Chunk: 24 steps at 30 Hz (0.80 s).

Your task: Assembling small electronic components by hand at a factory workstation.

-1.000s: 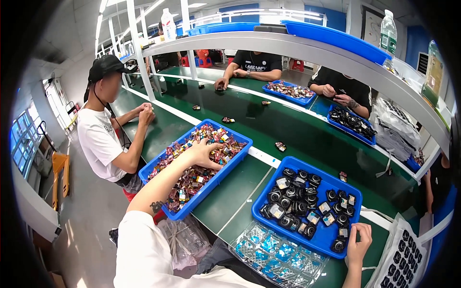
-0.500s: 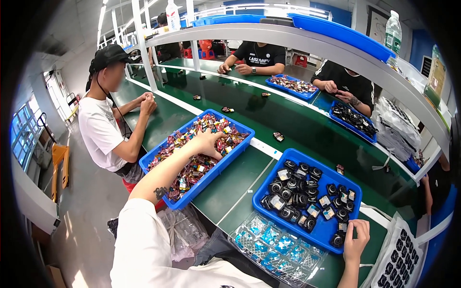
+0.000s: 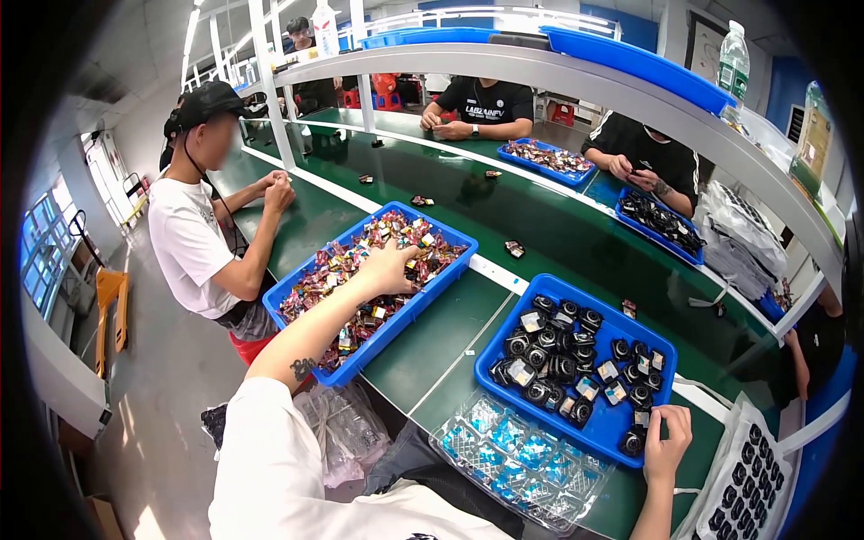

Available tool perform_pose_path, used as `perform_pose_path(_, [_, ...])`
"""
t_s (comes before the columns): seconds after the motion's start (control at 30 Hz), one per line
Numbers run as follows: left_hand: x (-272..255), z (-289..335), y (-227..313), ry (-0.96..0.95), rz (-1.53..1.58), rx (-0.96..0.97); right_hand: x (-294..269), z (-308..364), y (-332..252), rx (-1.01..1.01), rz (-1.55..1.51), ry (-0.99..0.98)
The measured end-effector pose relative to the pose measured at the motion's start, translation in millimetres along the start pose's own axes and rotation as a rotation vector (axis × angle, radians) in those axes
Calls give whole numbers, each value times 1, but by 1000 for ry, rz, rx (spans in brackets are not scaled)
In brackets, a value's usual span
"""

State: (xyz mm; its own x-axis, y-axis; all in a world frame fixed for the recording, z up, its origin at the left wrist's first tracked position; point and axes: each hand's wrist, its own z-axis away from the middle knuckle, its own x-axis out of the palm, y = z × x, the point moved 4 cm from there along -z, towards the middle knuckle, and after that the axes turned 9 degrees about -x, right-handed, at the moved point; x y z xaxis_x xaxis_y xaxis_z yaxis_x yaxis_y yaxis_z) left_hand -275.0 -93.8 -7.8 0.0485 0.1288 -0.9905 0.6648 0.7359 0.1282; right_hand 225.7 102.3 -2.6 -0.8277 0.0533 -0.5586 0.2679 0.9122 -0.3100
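My left hand [image 3: 389, 269] rests on the heap in a long blue tray [image 3: 430, 294], its fingers spread among the pieces. The heap is made of small electronic modules [image 3: 371, 317] in dark red, yellow and silver; the fingertips are partly sunk in them. My right hand [image 3: 667, 441] is at the near right corner of a second blue tray [image 3: 513, 310], fingers curled and thumb close to the index finger. Whether anything is between those fingertips is hidden. That tray holds many black camera-like units [image 3: 560, 367] with round lenses, some showing pale labels.
A clear blister tray [image 3: 517, 459] with blue bits lies before the right-hand tray. Black parts fill a white sheet [image 3: 745, 477] at far right. Loose modules [image 3: 514, 248] lie on the green belt [image 3: 450, 184]. A co-worker [image 3: 193, 234] sits at left; others work across the belt.
The loose modules on the belt have shifted slightly left and away. My left hand has stirred a little in the heap; the right has barely moved. A far co-worker's hands have come together.
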Motion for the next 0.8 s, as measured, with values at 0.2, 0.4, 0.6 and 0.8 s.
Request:
perform_pose_path(0.2, [-6,6,1,101,242,52,-3,3,-1,0,17,-2])
perform_pose_path(0.4, [-14,-1,-16,141,447,89,-2,3,0,2,13,-18])
perform_pose_path(0.6, [-30,-6,-26,60,792,1,-1,1,-1,3,9,-32])
perform_pose_path(0.8, [-52,-16,-34,66,943,-77,0,0,-4,1,21,-52])
